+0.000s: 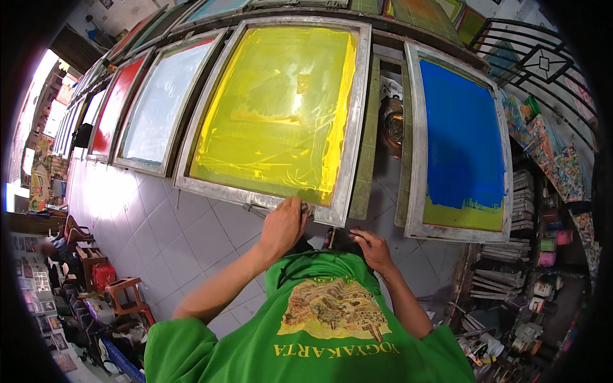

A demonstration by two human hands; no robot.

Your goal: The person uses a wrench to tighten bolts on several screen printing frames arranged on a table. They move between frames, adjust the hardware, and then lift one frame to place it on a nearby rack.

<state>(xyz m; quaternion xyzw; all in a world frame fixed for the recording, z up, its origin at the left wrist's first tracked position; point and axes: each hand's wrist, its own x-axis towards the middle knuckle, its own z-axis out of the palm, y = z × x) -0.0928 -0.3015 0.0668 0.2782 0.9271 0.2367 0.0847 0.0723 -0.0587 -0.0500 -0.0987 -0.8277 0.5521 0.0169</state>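
Nearest you, a green printed T-shirt [332, 325] lies spread on the counter, with its collar end at 12 o'clock. Your right hand [373, 249] rests on the shirt's far edge, its fingers [361, 237] loosely spread and pointing to 10 o'clock. Your left hand [284, 223] is the nearer one to the aluminium-framed yellow printing screen [281, 108], curled around the frame's near rail. The screen rises away toward 12 o'clock, with its long axis running near to far.
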